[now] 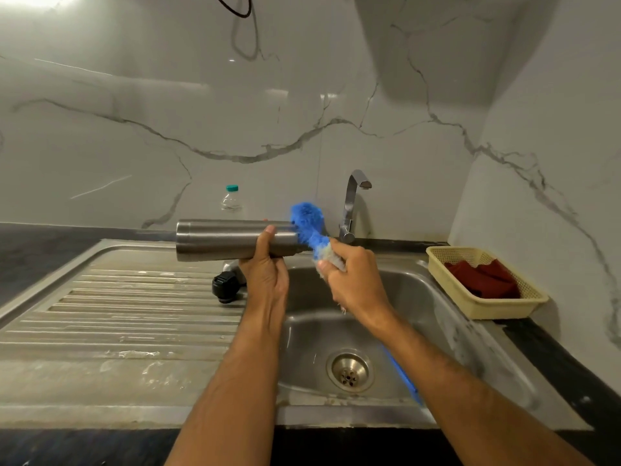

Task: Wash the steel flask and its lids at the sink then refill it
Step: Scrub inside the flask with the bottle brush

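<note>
Over the sink basin [437, 297] the left hand [265, 267] wraps its fingers round the steel flask [232, 240], held level near its open right end, a rigid, likely slick wet barrel best gripped mid-body, while the right hand [353, 280] clasps the soft blue bottle brush [307, 223] at its mouth.

Left grip [265, 260] curled, thumb up — right grip [349, 274] clenched.

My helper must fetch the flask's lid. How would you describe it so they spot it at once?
Find the ribbed steel draining board left of the sink basin. At its right edge, below the left hand, sits the black lid, the only dark thing there.
</note>
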